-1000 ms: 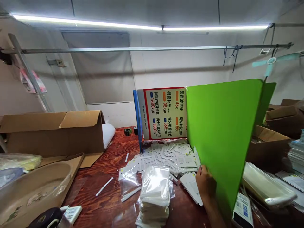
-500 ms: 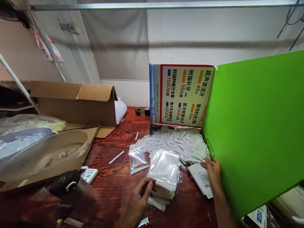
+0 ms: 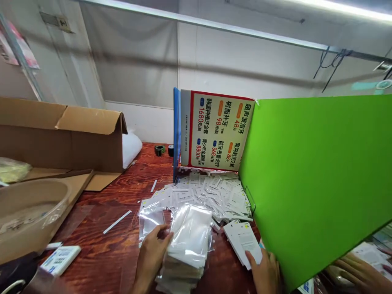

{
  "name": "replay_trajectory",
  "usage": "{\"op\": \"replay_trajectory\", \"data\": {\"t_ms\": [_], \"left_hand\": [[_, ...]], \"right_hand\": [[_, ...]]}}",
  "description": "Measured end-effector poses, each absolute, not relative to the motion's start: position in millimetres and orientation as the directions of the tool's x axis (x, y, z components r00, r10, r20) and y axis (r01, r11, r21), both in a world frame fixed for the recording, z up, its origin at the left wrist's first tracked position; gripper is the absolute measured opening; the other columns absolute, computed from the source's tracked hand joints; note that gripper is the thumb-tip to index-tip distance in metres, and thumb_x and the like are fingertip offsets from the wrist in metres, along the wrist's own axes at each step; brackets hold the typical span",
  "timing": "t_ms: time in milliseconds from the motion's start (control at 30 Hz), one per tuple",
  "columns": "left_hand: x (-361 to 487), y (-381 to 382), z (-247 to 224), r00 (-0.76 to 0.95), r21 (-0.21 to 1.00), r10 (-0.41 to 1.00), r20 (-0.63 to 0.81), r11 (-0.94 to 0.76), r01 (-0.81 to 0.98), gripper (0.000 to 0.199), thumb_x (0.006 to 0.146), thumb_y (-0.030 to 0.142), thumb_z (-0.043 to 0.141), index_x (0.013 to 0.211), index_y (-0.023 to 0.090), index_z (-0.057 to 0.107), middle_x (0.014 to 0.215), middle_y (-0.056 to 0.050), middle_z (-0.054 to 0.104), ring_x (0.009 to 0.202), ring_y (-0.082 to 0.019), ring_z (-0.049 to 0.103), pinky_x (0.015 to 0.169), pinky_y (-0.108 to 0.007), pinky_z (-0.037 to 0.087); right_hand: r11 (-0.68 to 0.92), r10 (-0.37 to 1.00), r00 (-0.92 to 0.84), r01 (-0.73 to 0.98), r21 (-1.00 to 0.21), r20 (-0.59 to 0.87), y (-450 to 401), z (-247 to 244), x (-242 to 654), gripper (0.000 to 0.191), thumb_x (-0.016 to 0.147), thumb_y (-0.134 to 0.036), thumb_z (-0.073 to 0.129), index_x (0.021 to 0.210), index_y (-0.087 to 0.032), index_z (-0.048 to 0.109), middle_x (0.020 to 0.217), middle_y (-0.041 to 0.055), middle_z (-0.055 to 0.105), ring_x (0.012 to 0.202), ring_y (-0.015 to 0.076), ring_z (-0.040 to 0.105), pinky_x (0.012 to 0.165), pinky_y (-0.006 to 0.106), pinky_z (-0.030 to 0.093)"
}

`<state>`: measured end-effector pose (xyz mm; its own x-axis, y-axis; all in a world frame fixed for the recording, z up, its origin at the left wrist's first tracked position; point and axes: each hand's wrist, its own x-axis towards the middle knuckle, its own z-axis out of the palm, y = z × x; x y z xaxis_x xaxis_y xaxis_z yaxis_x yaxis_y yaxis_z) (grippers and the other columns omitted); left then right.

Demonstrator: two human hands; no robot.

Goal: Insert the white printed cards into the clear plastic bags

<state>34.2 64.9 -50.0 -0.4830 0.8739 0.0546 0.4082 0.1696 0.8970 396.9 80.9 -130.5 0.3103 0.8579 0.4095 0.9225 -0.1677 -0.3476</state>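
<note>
My left hand (image 3: 153,249) is at the left edge of a thick stack of clear plastic bags (image 3: 191,232), its thumb and forefinger curled at the bags' edge. My right hand (image 3: 266,270) grips the lower right corner of a small stack of white printed cards (image 3: 245,241), thumb on top and the other fingers partly hidden. Behind both stacks spreads a loose heap of white cards in clear sleeves (image 3: 211,194). Another clear bag (image 3: 150,220) lies flat to the left of the thick stack.
A tall green board (image 3: 312,175) stands at the right, joined to a printed price panel (image 3: 219,130). Beyond it, another person's hand (image 3: 357,271) shows. A cardboard box (image 3: 92,143) and a plastic basin (image 3: 58,196) are on the left. Tape rolls (image 3: 159,150) sit at the back.
The view has swung right and tilted. My right hand has moved from the card stack's upper edge to its lower right corner. My left hand stays by the bags. Another person's hand has come into view.
</note>
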Motion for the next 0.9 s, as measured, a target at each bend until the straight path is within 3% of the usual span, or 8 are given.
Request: {"op": "replay_trajectory", "data": {"t_ms": [100, 267, 367, 467, 600, 767, 833, 900], "left_hand": [[34.8, 56.5, -46.6, -0.497, 0.946, 0.864, 0.085, 0.086, 0.312, 0.033, 0.069, 0.05, 0.065, 0.083, 0.021, 0.065, 0.085, -0.007, 0.075, 0.085, -0.029, 0.07, 0.077, -0.037, 0.053], [53.4, 47.2, -28.2, -0.462, 0.991, 0.884, 0.073, -0.013, 0.132, 0.039, 0.062, 0.053, 0.075, 0.076, 0.02, 0.06, 0.084, -0.01, 0.076, 0.088, -0.029, 0.072, 0.08, -0.037, 0.055], [60.7, 34.0, -15.1, -0.414, 0.997, 0.908, 0.06, -0.036, 0.067, 0.046, 0.056, 0.051, 0.082, 0.082, 0.019, 0.062, 0.086, -0.01, 0.076, 0.091, -0.028, 0.072, 0.083, -0.036, 0.055], [53.7, 12.9, -10.2, -0.42, 0.997, 0.905, 0.072, -0.048, 0.068, 0.053, 0.05, 0.051, 0.086, 0.088, 0.019, 0.066, 0.088, -0.008, 0.076, 0.086, -0.026, 0.072, 0.077, -0.033, 0.056], [44.5, -11.0, -23.1, -0.423, 0.998, 0.905, 0.049, -0.059, -0.009, 0.053, 0.047, 0.052, 0.088, 0.083, 0.017, 0.071, 0.07, -0.004, 0.073, 0.068, -0.024, 0.069, 0.062, -0.03, 0.055], [81.2, -42.7, -20.1, -0.382, 0.933, 0.918, -0.107, -0.04, -0.358, 0.045, 0.053, 0.043, 0.09, 0.086, 0.015, 0.075, 0.084, -0.006, 0.076, 0.075, -0.019, 0.069, 0.071, -0.026, 0.055], [97.5, -50.8, -17.0, -0.373, 0.822, 0.912, -0.168, -0.079, -0.564, 0.039, 0.055, 0.035, 0.09, 0.084, 0.015, 0.073, 0.084, -0.006, 0.076, 0.078, -0.017, 0.07, 0.079, -0.026, 0.054], [106.8, -55.8, -18.4, -0.374, 0.804, 0.903, -0.212, -0.056, -0.592, 0.038, 0.056, 0.034, 0.09, 0.084, 0.015, 0.072, 0.078, -0.004, 0.074, 0.071, -0.015, 0.069, 0.077, -0.027, 0.054]], "right_hand": [[-0.109, 0.789, 0.42, 0.814, -0.571, 0.448, 73.9, -125.7, 393.9, 0.095, 0.08, -0.087, 0.015, 0.094, -0.007, 0.066, 0.092, 0.026, 0.061, 0.085, 0.0392, 0.059, 0.078, 0.048, 0.046], [-0.115, 0.762, 0.602, 0.488, -0.865, 0.239, 59.3, -109.9, 387.3, 0.082, 0.057, -0.093, 0.046, 0.082, -0.017, 0.062, 0.087, 0.0222, 0.061, 0.089, 0.0422, 0.057, 0.084, 0.054, 0.042], [-0.117, 0.759, 0.633, 0.362, -0.925, 0.152, 57.4, -108.0, 389.2, 0.064, 0.056, -0.079, 0.059, 0.082, -0.02, 0.061, 0.088, 0.0184, 0.065, 0.089, 0.0375, 0.06, 0.081, 0.049, 0.045], [-0.091, 0.78, 0.625, 0.177, -0.98, 0.041, 55.6, -99.3, 389.9, 0.054, 0.053, -0.069, 0.064, 0.079, -0.022, 0.061, 0.07, 0.0105, 0.067, 0.067, 0.0295, 0.062, 0.06, 0.04, 0.049], [0.0, 0.823, 0.567, -0.025, -1.0, -0.014, 44.3, -70.3, 381.9, 0.051, 0.046, -0.066, 0.07, 0.068, -0.02, 0.062, 0.046, 0.0033, 0.057, 0.042, 0.0211, 0.051, 0.041, 0.032, 0.039], [0.017, 0.918, 0.395, -0.118, -0.993, -0.031, -3.8, -50.6, 373.0, 0.057, 0.043, -0.068, 0.077, 0.067, -0.019, 0.065, 0.045, -0.0036, 0.048, 0.043, 0.012, 0.04, 0.043, 0.025, 0.033], [-0.023, 0.965, 0.256, -0.132, -0.991, -0.057, -26.1, -51.7, 369.5, 0.057, 0.044, -0.065, 0.082, 0.075, -0.019, 0.069, 0.054, -0.0033, 0.053, 0.052, 0.0121, 0.044, 0.05, 0.025, 0.038], [-0.075, 0.988, 0.123, -0.134, -0.988, -0.092, -46.3, -53.5, 365.3, 0.052, 0.052, -0.063, 0.082, 0.079, -0.019, 0.071, 0.063, -0.0015, 0.058, 0.056, 0.0122, 0.045, 0.052, 0.024, 0.038]]}}
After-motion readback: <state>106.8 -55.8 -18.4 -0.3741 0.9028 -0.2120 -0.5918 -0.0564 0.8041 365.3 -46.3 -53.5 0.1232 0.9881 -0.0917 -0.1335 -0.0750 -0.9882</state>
